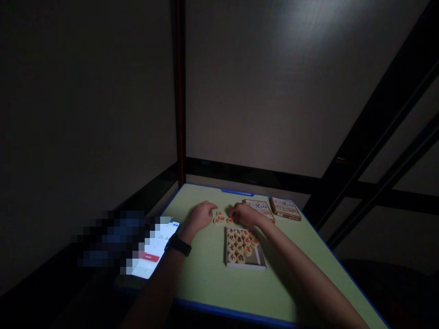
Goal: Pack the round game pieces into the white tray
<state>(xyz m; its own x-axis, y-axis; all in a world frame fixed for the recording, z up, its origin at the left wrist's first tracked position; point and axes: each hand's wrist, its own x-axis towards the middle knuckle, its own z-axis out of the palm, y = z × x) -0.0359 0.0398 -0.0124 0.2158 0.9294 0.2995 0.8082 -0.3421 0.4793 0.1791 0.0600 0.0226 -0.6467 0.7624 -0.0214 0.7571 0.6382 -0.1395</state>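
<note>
Several loose xiangqi pieces (216,220) with red characters lie in a small group on the green tabletop. My left hand (202,215), with a dark band on its wrist, rests just left of them; its index finger is stretched out and nothing is held. On the other side, the curled fingers of my right hand (243,213) close at the edge of a single red-marked xiangqi piece (229,220). Nearer to me, a shallow open box (255,266) holds rows of xiangqi pieces, black-marked at left and red-marked at right, with a gap in its lower right corner.
Behind my right hand lies a printed box lid (262,209), partly covered by the hand. A second printed box (286,208) sits to its right. A lit phone (158,246) lies at the table's left edge. Walls (254,114) stand behind the blue-edged table (206,278).
</note>
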